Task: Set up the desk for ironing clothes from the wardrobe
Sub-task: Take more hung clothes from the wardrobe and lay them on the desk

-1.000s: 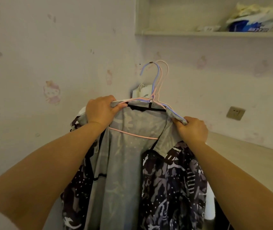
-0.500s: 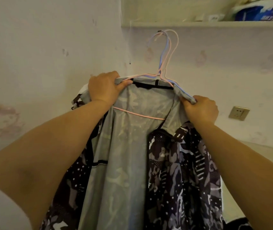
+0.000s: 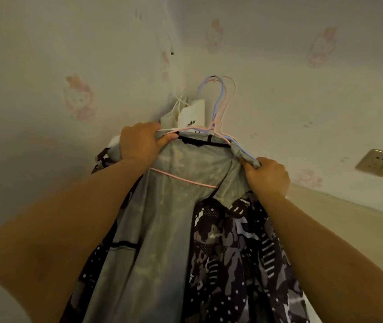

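Two hands, left hand (image 3: 140, 142) and right hand (image 3: 268, 177), grip one jacket (image 3: 185, 229) on two hangers (image 3: 220, 106).

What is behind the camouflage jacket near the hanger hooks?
Behind the jacket collar, a white tag printed "coffee" sticks up beside the hangers. The jacket covers whatever the tag belongs to.

You have a camouflage-print jacket (image 3: 220, 252) with a grey lining, hanging open on pink and blue wire hangers (image 3: 219, 106), its shoulders gripped at both ends, above the pale surface (image 3: 348, 220).
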